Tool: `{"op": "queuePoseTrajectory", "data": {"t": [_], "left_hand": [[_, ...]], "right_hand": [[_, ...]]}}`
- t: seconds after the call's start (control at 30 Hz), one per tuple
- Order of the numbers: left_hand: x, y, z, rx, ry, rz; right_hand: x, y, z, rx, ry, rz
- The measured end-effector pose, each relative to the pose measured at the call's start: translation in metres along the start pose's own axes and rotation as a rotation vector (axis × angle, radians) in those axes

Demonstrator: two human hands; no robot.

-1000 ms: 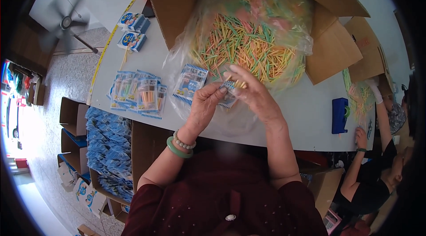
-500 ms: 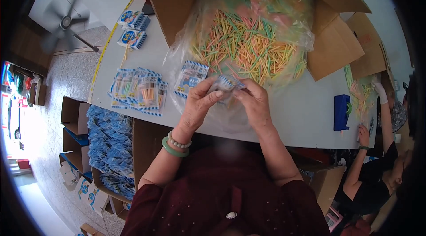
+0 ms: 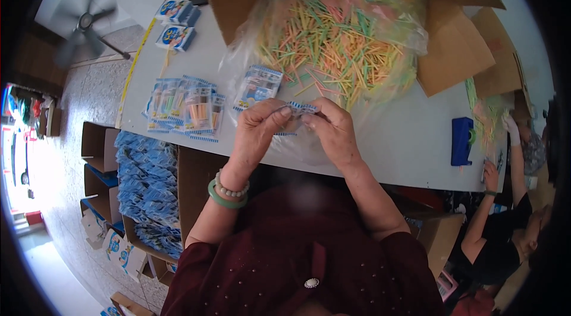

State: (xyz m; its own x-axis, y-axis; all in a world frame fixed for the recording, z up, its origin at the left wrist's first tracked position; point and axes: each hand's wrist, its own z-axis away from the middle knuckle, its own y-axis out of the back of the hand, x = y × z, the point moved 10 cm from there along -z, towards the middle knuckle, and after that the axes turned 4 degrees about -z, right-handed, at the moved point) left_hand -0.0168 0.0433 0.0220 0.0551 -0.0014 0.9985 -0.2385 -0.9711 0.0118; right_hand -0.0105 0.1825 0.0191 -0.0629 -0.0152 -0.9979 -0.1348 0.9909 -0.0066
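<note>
Between my two hands is a small clear plastic packet (image 3: 301, 109) with blue striped edges. My left hand (image 3: 257, 129) pinches one side of it, thumb against fingers, and my right hand (image 3: 332, 131) pinches the other. Fingers cover most of the packet, so its contents cannot be made out. Just beyond my left hand lie flat blue-and-clear packets (image 3: 259, 85). Farther left, a pile of filled packets (image 3: 187, 108) shows coloured sticks inside. In front of my hands, a heap of thin pastel sticks (image 3: 333, 48) spills from a clear plastic bag (image 3: 244, 48).
An open cardboard box (image 3: 455, 48) holds the bag. Small blue-and-white boxes (image 3: 176, 36) stand at the table's far left. A blue tape dispenser (image 3: 461, 142) sits at right. Below left is a carton of blue packets (image 3: 148, 188). Another person (image 3: 496, 239) works at the right.
My hands have come slightly nearer to me with the packet, whose striped edge now lies level between my fingertips. The view has shifted a little. Both hands keep their pinch.
</note>
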Motion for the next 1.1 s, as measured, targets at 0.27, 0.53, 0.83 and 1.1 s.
{"op": "queuePoseTrajectory", "data": {"t": [0.27,0.53,0.83,1.1], "left_hand": [[-0.004,-0.007,-0.001,0.035,-0.043,0.088],[0.042,0.165,0.013,0.652,-0.202,-0.936],[0.03,0.037,0.01,0.242,-0.316,-1.445],[0.002,-0.074,0.027,-0.282,-0.531,-0.951]], "right_hand": [[0.001,0.003,0.007,0.034,-0.027,0.078],[-0.005,0.057,-0.006,0.085,0.018,0.361],[-0.02,0.004,-0.003,-0.301,0.446,1.16],[0.003,-0.009,-0.019,-0.438,0.411,1.281]]}}
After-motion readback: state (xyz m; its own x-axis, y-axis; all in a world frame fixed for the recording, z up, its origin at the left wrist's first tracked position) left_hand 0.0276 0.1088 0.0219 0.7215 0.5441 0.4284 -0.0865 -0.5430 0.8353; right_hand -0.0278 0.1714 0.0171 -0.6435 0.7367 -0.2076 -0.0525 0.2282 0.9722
